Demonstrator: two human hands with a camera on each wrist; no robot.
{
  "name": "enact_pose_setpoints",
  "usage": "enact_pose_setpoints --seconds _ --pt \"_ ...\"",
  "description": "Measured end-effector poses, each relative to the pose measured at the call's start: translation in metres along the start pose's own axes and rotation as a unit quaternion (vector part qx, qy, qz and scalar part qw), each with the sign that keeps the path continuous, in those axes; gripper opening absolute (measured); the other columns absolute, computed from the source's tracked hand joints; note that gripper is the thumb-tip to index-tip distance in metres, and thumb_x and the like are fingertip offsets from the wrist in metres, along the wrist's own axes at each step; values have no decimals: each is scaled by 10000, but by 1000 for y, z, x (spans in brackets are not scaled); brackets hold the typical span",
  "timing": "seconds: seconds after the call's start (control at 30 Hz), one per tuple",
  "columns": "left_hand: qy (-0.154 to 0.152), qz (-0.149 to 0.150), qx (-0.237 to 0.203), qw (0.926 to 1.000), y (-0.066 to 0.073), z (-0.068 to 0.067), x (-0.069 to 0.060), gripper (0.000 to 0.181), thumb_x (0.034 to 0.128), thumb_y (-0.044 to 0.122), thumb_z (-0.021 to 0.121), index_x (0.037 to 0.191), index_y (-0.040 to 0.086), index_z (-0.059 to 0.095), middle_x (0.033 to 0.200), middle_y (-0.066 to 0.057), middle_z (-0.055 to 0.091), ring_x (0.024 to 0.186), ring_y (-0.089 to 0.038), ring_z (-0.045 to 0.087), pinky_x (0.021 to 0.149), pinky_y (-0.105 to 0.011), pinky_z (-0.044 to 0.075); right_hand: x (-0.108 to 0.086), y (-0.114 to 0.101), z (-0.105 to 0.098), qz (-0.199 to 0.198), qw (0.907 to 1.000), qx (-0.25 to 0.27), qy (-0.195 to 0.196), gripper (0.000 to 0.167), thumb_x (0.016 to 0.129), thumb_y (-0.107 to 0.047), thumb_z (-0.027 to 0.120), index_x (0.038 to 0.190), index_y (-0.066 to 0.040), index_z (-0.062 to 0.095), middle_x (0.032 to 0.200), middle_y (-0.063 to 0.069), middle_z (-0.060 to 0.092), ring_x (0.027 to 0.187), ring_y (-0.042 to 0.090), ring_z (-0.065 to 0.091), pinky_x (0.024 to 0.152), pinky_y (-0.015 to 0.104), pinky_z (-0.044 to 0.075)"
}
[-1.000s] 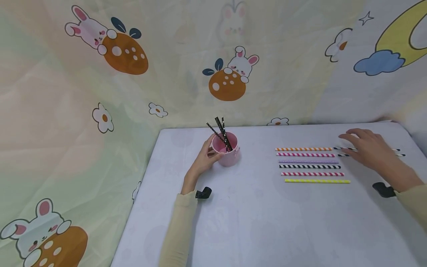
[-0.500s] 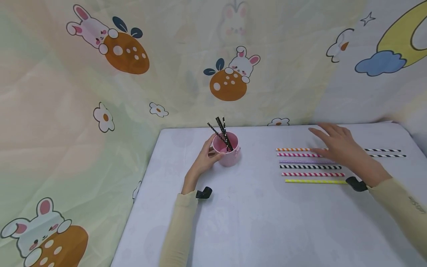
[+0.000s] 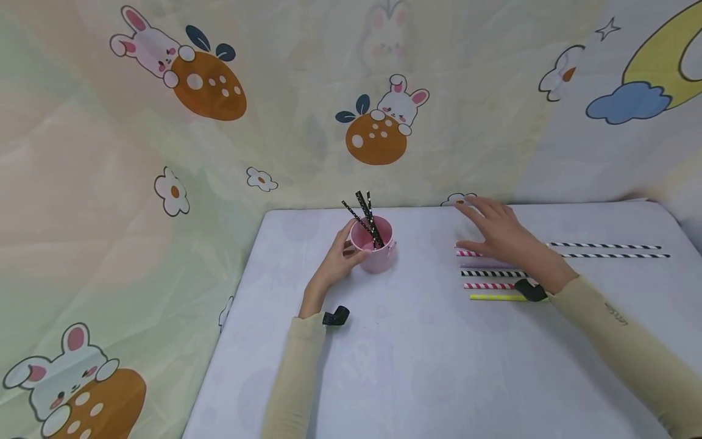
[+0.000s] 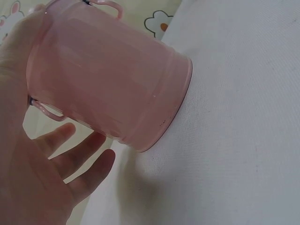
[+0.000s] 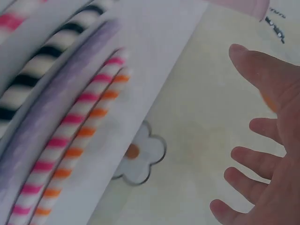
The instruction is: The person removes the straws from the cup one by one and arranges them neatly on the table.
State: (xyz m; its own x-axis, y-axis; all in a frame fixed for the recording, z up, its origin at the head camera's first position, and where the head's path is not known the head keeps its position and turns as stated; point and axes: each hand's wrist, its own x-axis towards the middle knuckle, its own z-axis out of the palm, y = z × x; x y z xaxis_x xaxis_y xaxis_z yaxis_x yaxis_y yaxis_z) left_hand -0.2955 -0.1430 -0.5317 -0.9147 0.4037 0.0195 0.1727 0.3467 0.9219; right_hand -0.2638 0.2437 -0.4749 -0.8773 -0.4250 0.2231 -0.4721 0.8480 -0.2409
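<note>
My left hand (image 3: 334, 259) grips a small pink bucket (image 3: 379, 262) near its rim, thumb at the front. Several black dotted paper straws (image 3: 361, 207) lean inside it. In the left wrist view the bucket's (image 4: 110, 75) lower edge is by the white cloth. Over the row of straws my right hand (image 3: 501, 238) hovers with fingers spread, holding nothing. Below it lie a yellow straw (image 3: 493, 297), a red-striped straw (image 3: 488, 286), a black-striped straw (image 3: 490, 274) and a pink-striped straw (image 3: 468, 253). The right wrist view also shows a purple straw (image 5: 54, 98) and an orange-striped straw (image 5: 73, 152).
Two more black-and-white straws (image 3: 614, 246) lie end to end with the row, at the right. A white cloth covers the table (image 3: 417, 366). Behind it hangs a printed curtain (image 3: 296, 110) with bunnies and flowers.
My right hand has swept leftward from the black-and-white straws at the right to above the left end of the row, uncovering those straws. The left hand and bucket have stayed put.
</note>
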Motion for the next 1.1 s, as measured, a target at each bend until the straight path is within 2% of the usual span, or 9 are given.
enact_pose_setpoints --seconds 0.17,0.23,0.33,0.47,0.6,0.73,0.9,1.1 --pt "0 -41 -24 10000 1 0 0 837 931 359 710 1587 414 193 1622 -77 261 1417 -377 440 1163 -447 422 27 -22 2 -231 9983 536 30 801 846 -336 813 1500 -84 423 1546 224 384 1427 450 323 1140 690 263" --pt "60 -19 -9 10000 -4 1 1 832 924 381 715 1575 444 201 1614 -61 275 1409 -366 452 1157 -437 429 38 -32 1 -140 9972 714 -169 790 870 -356 789 1515 -104 408 1565 205 365 1450 430 303 1166 691 232" --pt "59 -5 -6 10000 -4 1 1 831 930 348 714 1578 435 200 1616 -59 276 1408 -367 453 1157 -440 430 54 -47 0 -65 9960 797 -393 770 892 -402 758 1523 -130 408 1574 171 368 1468 391 302 1186 674 232" --pt "43 50 -12 10000 -4 1 1 832 931 333 714 1583 419 205 1615 -60 279 1403 -370 458 1150 -443 437 76 -66 2 151 9926 974 -704 723 914 -439 721 1508 -142 436 1570 141 394 1472 364 316 1195 637 278" --pt "31 82 -47 10000 -2 1 1 838 930 336 714 1589 404 201 1619 -59 270 1403 -390 452 1150 -469 433 98 -81 6 428 9837 1471 -946 659 930 -422 706 1481 -142 478 1554 134 424 1469 355 334 1184 616 325" --pt "5 58 -52 10000 -2 1 1 839 932 341 711 1587 418 192 1621 -52 264 1407 -389 445 1150 -474 432 114 -91 13 603 9721 2053 -964 558 943 -364 703 1421 -122 548 1493 137 500 1414 353 419 1144 592 399" --pt "-5 70 -60 10000 -4 0 2 836 923 403 716 1577 436 197 1611 -57 276 1399 -376 458 1143 -459 443 127 -98 24 689 9594 2572 -932 432 971 -316 670 1330 -81 620 1384 141 598 1316 358 525 1081 534 487" --pt "25 43 25 10000 -6 1 2 870 880 556 710 1573 455 192 1612 -58 273 1397 -374 464 1140 -445 447 138 -103 33 922 9462 2968 -901 372 988 -346 634 1252 -86 665 1307 135 650 1258 351 585 1003 507 552"
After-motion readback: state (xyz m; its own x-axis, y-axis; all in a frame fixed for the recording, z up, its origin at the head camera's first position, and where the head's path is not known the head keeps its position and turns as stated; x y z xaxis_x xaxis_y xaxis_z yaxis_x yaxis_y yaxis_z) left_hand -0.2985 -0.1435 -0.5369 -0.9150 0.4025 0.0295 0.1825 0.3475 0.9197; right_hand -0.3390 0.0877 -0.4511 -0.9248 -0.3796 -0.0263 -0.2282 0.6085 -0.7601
